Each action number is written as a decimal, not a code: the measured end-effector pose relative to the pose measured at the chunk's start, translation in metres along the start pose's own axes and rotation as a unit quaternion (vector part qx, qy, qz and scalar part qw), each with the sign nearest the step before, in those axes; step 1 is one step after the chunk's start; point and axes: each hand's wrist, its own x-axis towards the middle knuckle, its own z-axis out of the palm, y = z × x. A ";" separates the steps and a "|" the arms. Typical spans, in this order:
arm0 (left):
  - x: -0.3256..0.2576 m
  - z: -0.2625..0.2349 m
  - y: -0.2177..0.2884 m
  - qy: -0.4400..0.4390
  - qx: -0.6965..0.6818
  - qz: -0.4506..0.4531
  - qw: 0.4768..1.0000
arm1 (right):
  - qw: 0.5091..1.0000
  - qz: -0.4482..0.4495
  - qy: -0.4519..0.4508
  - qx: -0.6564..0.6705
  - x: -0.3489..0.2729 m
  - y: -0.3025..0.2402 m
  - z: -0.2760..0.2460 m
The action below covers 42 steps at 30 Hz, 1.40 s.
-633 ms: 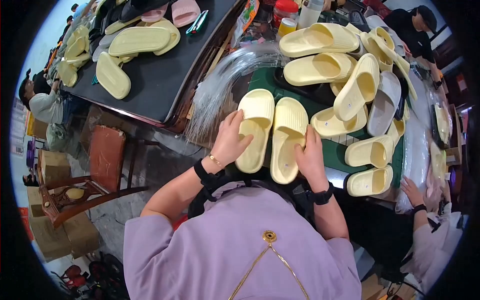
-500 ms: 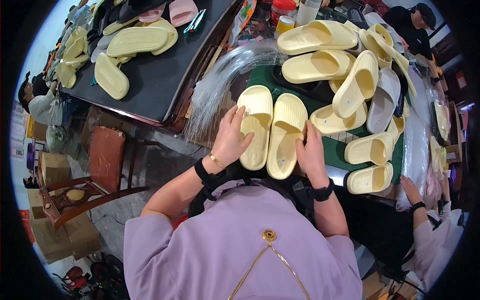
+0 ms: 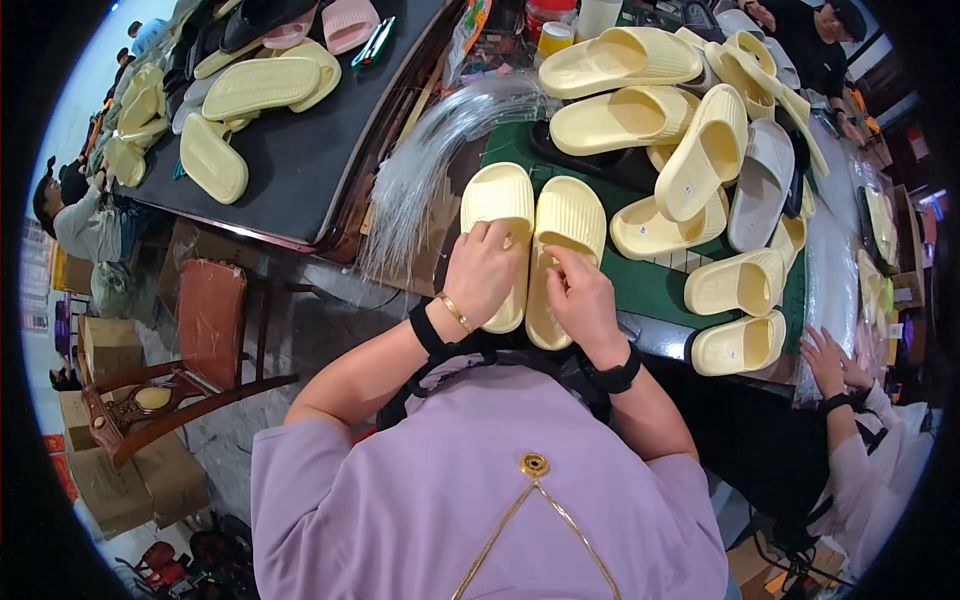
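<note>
Yellow slippers [image 3: 497, 190]: left hand [image 3: 482, 272] and right hand [image 3: 584, 303] just shifted inward, so we're over both, can't tell if grip's clamped.

Light is fairly bright and even on the 2 pale yellow slippers [image 3: 569, 208] in the middle, with soft shadows beneath their straps. White glare streaks the clear plastic strands [image 3: 425, 170] farther off and the plastic sheeting [image 3: 830, 270] at right. The wall [image 3: 92, 100] at far left looks washed out. Fisheye distortion bends the edges into a black surround; distant detail is soft.
</note>
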 end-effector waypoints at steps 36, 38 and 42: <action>-0.033 -0.027 -0.091 -0.035 0.049 -0.143 0.988 | 0.995 0.045 0.056 0.075 -0.010 0.017 -0.017; -0.039 -0.024 -0.098 -0.063 0.076 -0.140 0.985 | 0.994 0.033 0.063 0.083 -0.009 0.015 -0.016; -0.040 -0.024 -0.102 -0.049 0.050 -0.130 0.989 | 0.994 0.032 0.056 0.084 -0.008 0.011 -0.016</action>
